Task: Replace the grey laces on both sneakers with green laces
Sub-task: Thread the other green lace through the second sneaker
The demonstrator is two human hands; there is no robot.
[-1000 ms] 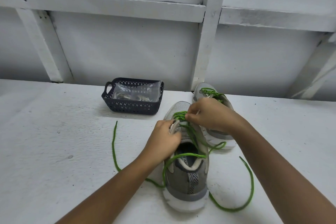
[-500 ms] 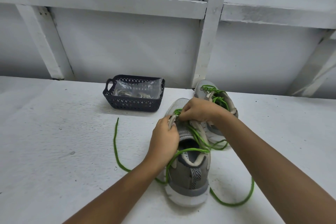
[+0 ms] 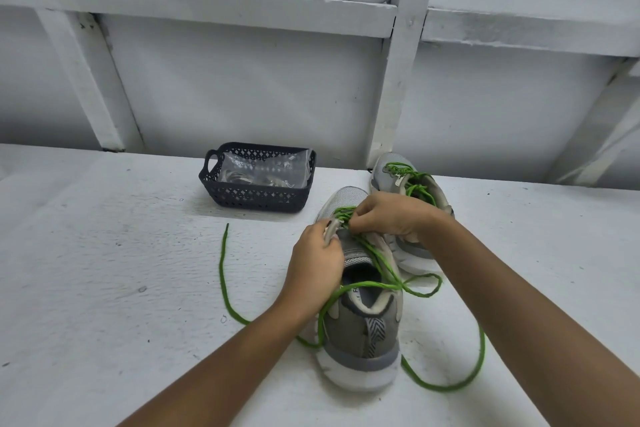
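Green lace [image 3: 220, 267] part-threaded in near sneaker [image 3: 363, 333], lower centre on worktop [image 3: 104, 288]; our left hand [image 3: 317, 260] pinches the eyelet flap [image 3: 330, 229], right hand [image 3: 388, 215] pinches lace. Risk we see: long tails snag, uneven ends

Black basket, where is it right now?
In the head view the black basket sits left of centre on the white table, near the back wall, beyond and left of the near sneaker.

Light: bright, diffuse, cool white | shadows: soft, on bench [image 3: 104, 288] at foot of black basket [image 3: 256, 198] and near sneaker [image 3: 360, 343] | glare: faint sheen on plastic bag [image 3: 263, 172] | focus: sharp centre | edges: wall beams [image 3: 207, 5] bowed, wide-angle.
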